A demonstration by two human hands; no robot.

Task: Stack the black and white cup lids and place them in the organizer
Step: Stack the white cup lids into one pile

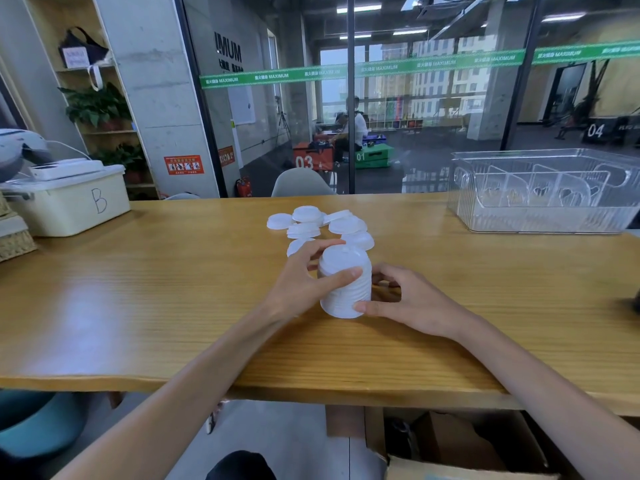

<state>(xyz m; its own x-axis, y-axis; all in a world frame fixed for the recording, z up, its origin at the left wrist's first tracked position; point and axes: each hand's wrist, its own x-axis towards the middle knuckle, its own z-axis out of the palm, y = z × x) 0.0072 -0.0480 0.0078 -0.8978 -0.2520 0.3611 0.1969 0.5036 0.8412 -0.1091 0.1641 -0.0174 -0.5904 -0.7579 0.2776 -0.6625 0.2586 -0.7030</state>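
Right at the middle of the counter, both hands are wrapping a tall stack of white lids standing upright. The left hand is curling its fingers around the upper part, while the right hand is pinching the base. Loose lids are lying just behind the stack, so either hand is near them. The clear organizer is sitting well off to the far right, so I'm guessing the right hand is better placed for carrying it over. No black lids that I can spot.
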